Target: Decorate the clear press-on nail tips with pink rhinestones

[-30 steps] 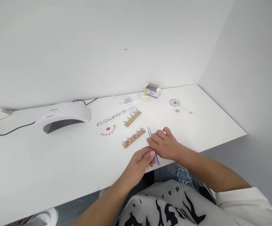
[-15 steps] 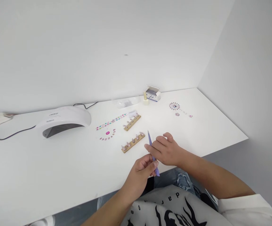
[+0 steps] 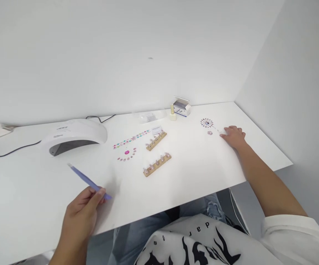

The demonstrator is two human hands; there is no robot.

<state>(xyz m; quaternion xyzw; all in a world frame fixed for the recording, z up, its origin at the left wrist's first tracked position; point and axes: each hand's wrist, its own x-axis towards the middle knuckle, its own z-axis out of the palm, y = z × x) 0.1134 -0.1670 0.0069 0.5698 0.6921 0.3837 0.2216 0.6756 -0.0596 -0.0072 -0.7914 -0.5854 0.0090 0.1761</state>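
Note:
At the lower left, my left hand (image 3: 82,209) is closed around purple tweezers (image 3: 85,179), whose silver tip points up and left above the white table. My right hand (image 3: 233,136) reaches to the right part of the table. Its fingers are bent, with thumb and forefinger close together at the tabletop, and whatever lies under them is hidden. Just left of it are a thin row of tiny pieces, a round ornament (image 3: 209,133) and a ring of small gems (image 3: 206,123). Two wooden strips, the near one (image 3: 157,165) and the far one (image 3: 156,141), carry upright nail tips mid-table.
A white nail lamp (image 3: 78,134) with a black cable stands at the left. Colourful gem rows (image 3: 132,139) and an arc of gems around a pink stone (image 3: 126,152) lie left of the strips. Behind are a small bottle (image 3: 172,113), an opened box (image 3: 182,107) and clear packaging (image 3: 148,116).
My hands have moved apart. The left one carried the tweezers to the left, while the right one left them and stretched out to the right, covering the small pink piece there.

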